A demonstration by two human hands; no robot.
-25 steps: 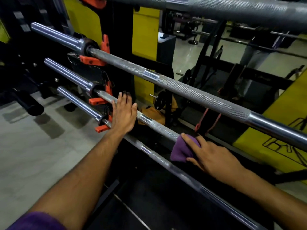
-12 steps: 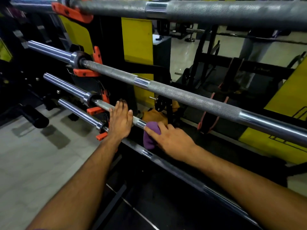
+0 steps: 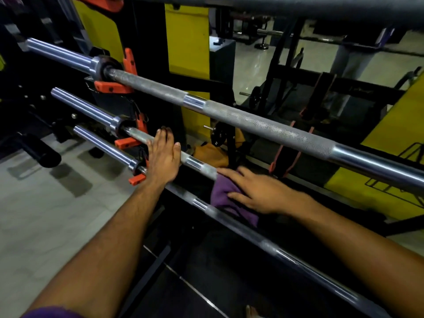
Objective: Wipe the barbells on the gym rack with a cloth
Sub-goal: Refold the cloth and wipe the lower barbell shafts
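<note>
Barbell, the knurled steel middle one (image 3: 202,165) mid-frame: right hand (image 3: 259,193) is sliding the purple cloth (image 3: 226,196) back rightward, flat-fingered, while left hand (image 3: 164,157) is bracing open-palmed, so wiping's ongoing.

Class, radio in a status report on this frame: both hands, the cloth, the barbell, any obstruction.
Left hand flat on middle barbell, steadying. Right hand pressing purple cloth against same bar. Orange rack hook just left of left hand; nothing blocking the cloth.

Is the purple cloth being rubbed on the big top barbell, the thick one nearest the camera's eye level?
No, the right hand presses the purple cloth against the middle barbell, below the thick upper barbell.
</note>
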